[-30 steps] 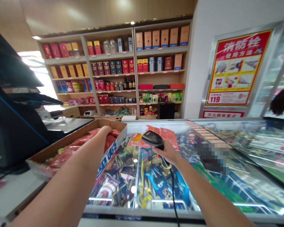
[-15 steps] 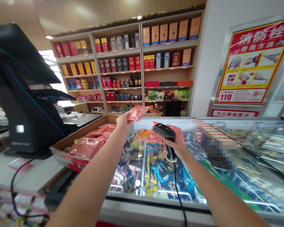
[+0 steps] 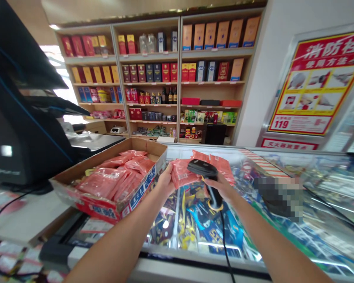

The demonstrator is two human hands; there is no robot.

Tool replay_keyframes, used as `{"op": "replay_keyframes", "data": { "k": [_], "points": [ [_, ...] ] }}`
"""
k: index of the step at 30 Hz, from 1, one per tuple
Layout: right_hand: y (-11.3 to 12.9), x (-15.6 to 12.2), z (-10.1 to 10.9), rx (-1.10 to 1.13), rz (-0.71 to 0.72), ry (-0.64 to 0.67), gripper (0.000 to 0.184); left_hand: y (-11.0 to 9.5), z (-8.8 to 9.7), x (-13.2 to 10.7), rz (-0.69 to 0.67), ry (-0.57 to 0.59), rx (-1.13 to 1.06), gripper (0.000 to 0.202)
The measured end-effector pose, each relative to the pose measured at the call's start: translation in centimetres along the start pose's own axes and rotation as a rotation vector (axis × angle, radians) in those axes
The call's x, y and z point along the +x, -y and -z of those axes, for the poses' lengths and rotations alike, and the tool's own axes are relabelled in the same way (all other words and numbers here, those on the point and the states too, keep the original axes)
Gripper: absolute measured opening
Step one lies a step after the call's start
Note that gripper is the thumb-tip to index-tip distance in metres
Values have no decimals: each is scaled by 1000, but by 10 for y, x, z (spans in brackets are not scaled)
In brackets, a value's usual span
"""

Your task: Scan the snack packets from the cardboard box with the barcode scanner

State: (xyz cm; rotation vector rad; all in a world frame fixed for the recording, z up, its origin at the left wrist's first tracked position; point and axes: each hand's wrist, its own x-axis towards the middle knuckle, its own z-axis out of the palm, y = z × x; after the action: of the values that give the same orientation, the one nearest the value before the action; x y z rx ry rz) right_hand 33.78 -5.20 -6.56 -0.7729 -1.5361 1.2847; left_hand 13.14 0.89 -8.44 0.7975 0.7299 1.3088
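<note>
My left hand point(image 3: 165, 182) grips a pink-red snack packet point(image 3: 181, 176) by its left edge and holds it just above the glass freezer lid point(image 3: 283, 236). My right hand point(image 3: 221, 188) is closed round the handle of a black corded barcode scanner point(image 3: 203, 169), whose head sits right over the packet. A cardboard box point(image 3: 135, 196) full of the same pink-red packets stands to the left, partly on the counter, partly over the freezer. More pink-red packets point(image 3: 224, 165) lie on the glass behind the scanner.
A black till screen point(image 3: 14, 129) stands on the counter at left, its cables trailing down. The chest freezer holds several wrapped ice creams under glass. Wooden shelves point(image 3: 177, 82) of boxed goods line the back wall. A red and yellow poster point(image 3: 315, 82) hangs at right.
My left hand lifted a packet out of the box, carried it right and lowered it under the scanner head. My right hand kept the scanner over the freezer glass.
</note>
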Motion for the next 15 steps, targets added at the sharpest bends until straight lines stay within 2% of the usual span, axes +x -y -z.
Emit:
{"op": "replay_keyframes", "data": {
  "k": [4,7,9,11,15],
  "points": [
    [-4,0,2,-6,-44,-33,40,2,-10,-14,48,185,-45,49],
    [-1,-1,0,-14,-8,-11,42,4,-15,-23,59,263,-7,38],
    [3,-3,-4,-15,8,7,46,5,-17,-23,66,238,4,29],
    [6,-5,-6,-18,22,14,49,5,-17,-19,39,154,-42,26],
    [9,-8,-9,-50,25,46,42,-5,-11,-10,-137,13,-182,34]
  ]
}}
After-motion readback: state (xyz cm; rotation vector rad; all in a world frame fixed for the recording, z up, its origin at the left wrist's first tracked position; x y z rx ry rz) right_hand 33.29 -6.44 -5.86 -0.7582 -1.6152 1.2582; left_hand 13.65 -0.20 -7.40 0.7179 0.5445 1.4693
